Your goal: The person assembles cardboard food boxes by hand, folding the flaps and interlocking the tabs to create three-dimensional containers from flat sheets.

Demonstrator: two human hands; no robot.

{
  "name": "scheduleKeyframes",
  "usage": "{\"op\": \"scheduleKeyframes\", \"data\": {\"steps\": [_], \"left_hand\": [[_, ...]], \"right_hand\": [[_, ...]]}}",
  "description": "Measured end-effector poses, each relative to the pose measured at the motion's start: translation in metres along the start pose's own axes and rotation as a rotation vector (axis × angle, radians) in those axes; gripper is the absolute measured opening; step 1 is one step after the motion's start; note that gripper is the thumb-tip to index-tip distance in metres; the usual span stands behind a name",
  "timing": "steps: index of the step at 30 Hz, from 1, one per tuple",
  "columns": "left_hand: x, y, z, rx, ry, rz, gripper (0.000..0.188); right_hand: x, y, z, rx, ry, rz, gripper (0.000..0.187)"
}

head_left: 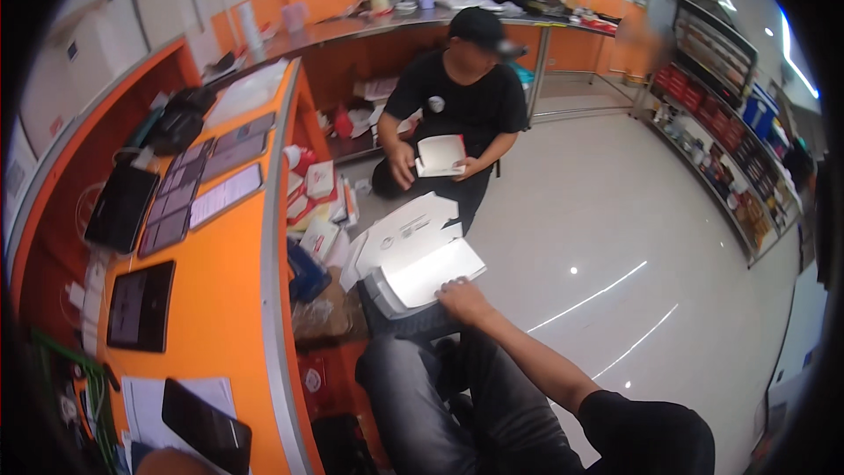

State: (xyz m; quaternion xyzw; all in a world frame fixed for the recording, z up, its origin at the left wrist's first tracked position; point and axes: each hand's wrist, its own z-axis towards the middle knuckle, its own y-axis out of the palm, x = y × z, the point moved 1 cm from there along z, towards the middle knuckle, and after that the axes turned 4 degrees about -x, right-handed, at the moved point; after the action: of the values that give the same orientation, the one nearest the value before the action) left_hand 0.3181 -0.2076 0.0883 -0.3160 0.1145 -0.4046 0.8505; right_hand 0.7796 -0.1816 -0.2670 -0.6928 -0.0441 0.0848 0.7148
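Note:
A flat white cardboard box blank (440,273) lies partly unfolded in front of me, on a dark seat or stool at my knees. My right hand (463,301) grips its near right edge, fingers curled over the border. Another flat white cardboard sheet (400,230) with dark print lies beneath and beyond it. My left hand is not in view; only a rounded patch of skin shows at the lower left edge. Facing me, a seated person in a black cap and shirt (466,92) holds a small, part-folded white box (441,156) with red outside.
To my left runs an orange counter (233,255) with several tablets, a dark phone (207,425) and papers. Folded cartons (321,185) fill the space under its right edge. A steel worktable (334,28) stands behind the person. A stocked shelf rack (712,132) stands far right.

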Motion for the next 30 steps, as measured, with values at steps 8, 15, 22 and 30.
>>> {"op": "scheduleKeyframes", "data": {"steps": [8,15,22,30], "left_hand": [[0.052,0.098,0.111,-0.015,0.229,-0.222,0.063],[0.108,0.156,0.17,0.008,0.239,-0.29,0.063],[0.14,0.18,0.19,0.049,0.222,-0.4,0.063],[0.207,0.175,0.196,0.313,0.211,-0.668,0.063]], "right_hand": [[-0.043,0.012,-0.016,-0.035,-0.155,0.134,0.015],[-0.058,-0.005,-0.049,-0.035,0.118,0.428,0.012],[-0.034,-0.028,-0.057,0.085,0.082,0.545,0.014],[-0.036,-0.124,-0.105,0.726,0.338,0.971,0.026]]}}
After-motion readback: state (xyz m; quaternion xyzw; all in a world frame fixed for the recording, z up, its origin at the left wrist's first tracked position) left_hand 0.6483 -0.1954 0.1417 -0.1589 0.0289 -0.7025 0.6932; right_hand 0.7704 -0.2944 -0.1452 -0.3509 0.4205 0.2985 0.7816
